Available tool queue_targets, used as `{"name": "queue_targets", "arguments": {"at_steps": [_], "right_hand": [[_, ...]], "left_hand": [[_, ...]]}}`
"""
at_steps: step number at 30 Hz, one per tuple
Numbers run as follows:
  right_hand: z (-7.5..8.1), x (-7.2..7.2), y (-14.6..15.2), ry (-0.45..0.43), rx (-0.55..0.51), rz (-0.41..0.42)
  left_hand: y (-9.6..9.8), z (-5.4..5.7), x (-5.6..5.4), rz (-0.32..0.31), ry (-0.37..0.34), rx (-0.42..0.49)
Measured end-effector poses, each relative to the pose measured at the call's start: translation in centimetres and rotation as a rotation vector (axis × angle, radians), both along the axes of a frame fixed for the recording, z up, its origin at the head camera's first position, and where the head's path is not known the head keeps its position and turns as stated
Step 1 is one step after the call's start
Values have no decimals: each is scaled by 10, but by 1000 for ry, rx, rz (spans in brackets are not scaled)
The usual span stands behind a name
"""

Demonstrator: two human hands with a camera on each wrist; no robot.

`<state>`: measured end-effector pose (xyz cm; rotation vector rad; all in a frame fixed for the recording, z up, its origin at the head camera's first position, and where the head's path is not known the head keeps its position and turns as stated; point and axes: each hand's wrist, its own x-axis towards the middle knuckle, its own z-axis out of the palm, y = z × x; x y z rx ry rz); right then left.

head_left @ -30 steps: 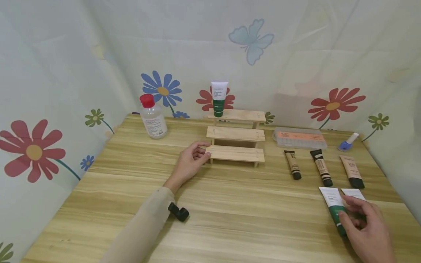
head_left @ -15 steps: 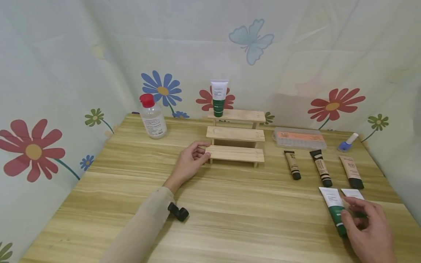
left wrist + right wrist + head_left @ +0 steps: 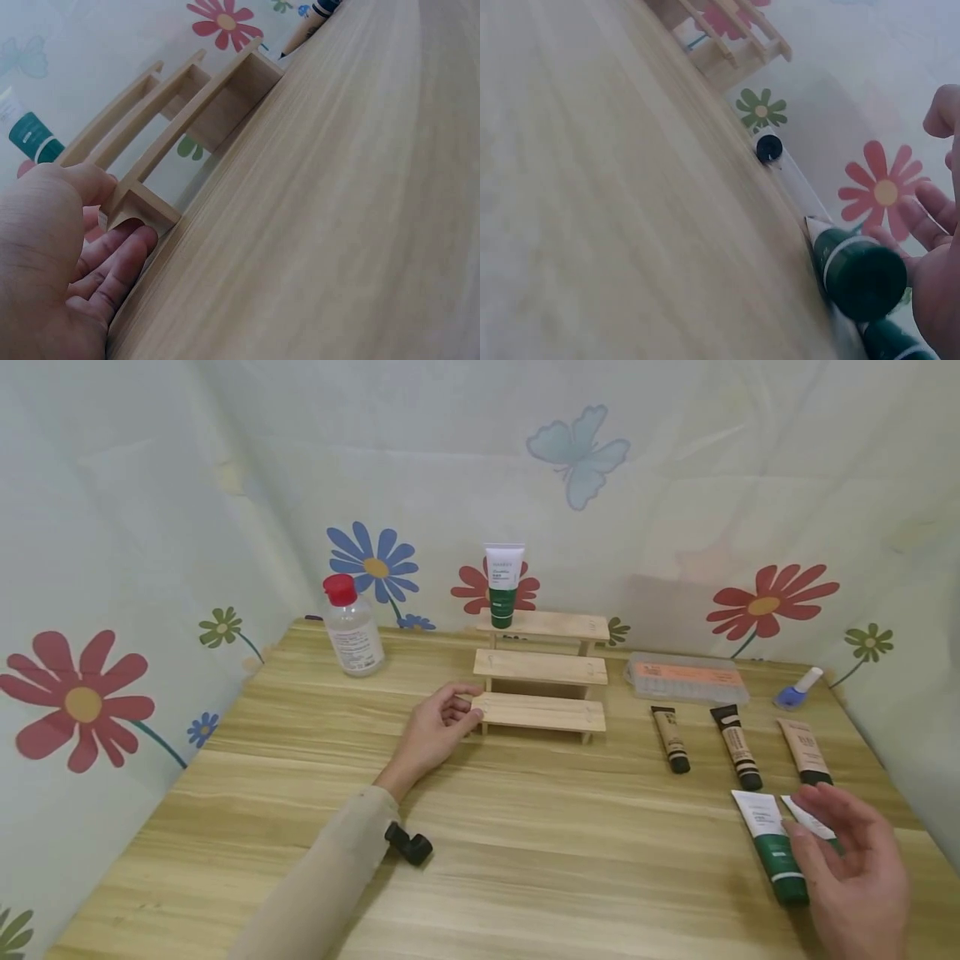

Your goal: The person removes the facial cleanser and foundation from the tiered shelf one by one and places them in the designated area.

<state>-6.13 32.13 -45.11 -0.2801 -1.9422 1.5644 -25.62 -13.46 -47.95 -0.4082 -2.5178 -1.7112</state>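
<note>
A small three-step wooden display stand (image 3: 540,668) stands at the back middle of the table. My left hand (image 3: 437,724) holds the left end of its lowest step, thumb on top and fingers below, as the left wrist view shows. On the top step a white-and-green squeeze tube (image 3: 503,585) stands upright on its cap. Two matching tubes lie at the right front: the nearer-left green tube (image 3: 771,847) is in plain sight, and the other tube (image 3: 812,818) is partly hidden by my right hand (image 3: 855,868). Loosely bent, the fingers of that hand hover over the tubes without gripping.
Behind these tubes lie a slim beige tube (image 3: 670,739), a black-ended tube (image 3: 737,747) and a BB cream tube (image 3: 804,752). Farther back are a clear plastic case (image 3: 686,678) and a blue nail polish bottle (image 3: 798,688). A red-capped bottle (image 3: 352,631) stands at the left.
My right hand has shifted slightly right and up from the two tubes, with its fingers spreading a little. The left hand stays at the stand.
</note>
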Motion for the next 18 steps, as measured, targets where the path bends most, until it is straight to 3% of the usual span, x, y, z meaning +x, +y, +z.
{"name": "queue_targets", "arguments": {"at_steps": [3, 9, 13, 18], "right_hand": [[5, -6, -3, 81, -61, 98], [25, -31, -18, 151, 4, 217], [44, -52, -31, 248, 20, 348], [65, -77, -53, 305, 43, 482]], "left_hand": [[2, 0, 1, -3, -3, 4], [1, 2, 0, -2, -5, 6], [1, 1, 1, -3, -2, 11], [1, -1, 0, -9, 0, 18]]}}
